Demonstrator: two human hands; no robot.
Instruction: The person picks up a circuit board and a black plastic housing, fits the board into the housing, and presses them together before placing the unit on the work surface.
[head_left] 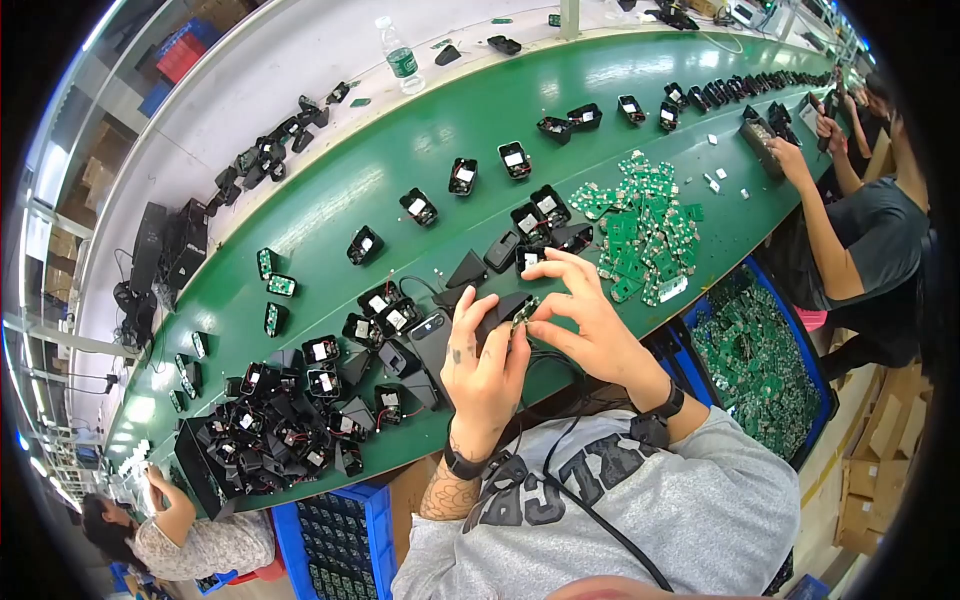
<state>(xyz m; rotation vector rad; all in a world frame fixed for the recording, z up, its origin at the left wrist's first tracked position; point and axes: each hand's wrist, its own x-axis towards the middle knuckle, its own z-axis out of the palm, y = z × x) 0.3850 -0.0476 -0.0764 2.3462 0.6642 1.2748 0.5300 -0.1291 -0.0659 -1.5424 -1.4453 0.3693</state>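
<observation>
Close in front of my body, my left hand (pixel 478 362) and my right hand (pixel 590 318) meet over a small green circuit board (pixel 524 313). Thumb and fingertips of both hands pinch the board, tilted on edge. A black plastic housing (pixel 503 312) shows just behind the left fingers; whether that hand grips it too is hard to see. By the left hand lies a dark phone (pixel 430 345) among black housings. Beyond the right hand, several open black housings with white parts inside (pixel 540 208) stand together. To their right spreads a heap of loose green circuit boards (pixel 645 235).
The green bench (pixel 330 205) carries a row of black housings toward the far right. Piled housings (pixel 270 430) fill the near left. Blue bins (pixel 335 545) stand below the edge. A water bottle (pixel 398 58) stands far back. Co-workers sit left (pixel 200 530) and right (pixel 870 235).
</observation>
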